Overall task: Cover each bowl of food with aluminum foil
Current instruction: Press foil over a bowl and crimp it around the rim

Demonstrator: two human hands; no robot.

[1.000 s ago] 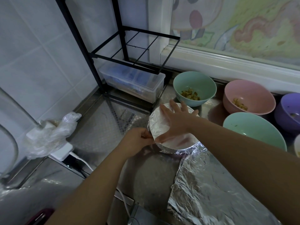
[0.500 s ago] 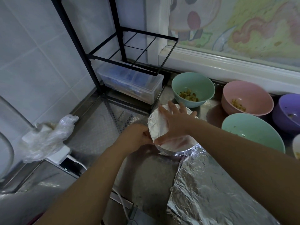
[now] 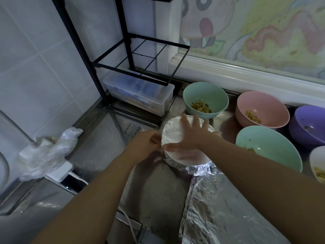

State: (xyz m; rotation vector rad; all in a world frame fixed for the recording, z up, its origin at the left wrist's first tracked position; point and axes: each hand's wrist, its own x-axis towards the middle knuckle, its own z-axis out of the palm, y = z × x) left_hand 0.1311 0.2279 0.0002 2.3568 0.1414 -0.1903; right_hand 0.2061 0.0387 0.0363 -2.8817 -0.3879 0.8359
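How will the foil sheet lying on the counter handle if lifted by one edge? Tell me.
The foil sheet is wrinkled and creased all over, so it will probably flop and bend rather than stay flat. It looks thin and light, so a push would likely crumple or slide it.

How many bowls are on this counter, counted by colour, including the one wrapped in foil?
Green: 2, the far green bowl and the near green bowl
Pink: 1, the pink bowl
Purple: 1, the purple bowl
White: 1, the white bowl
Foil-covered: 1, the foil-covered bowl
Total: 6
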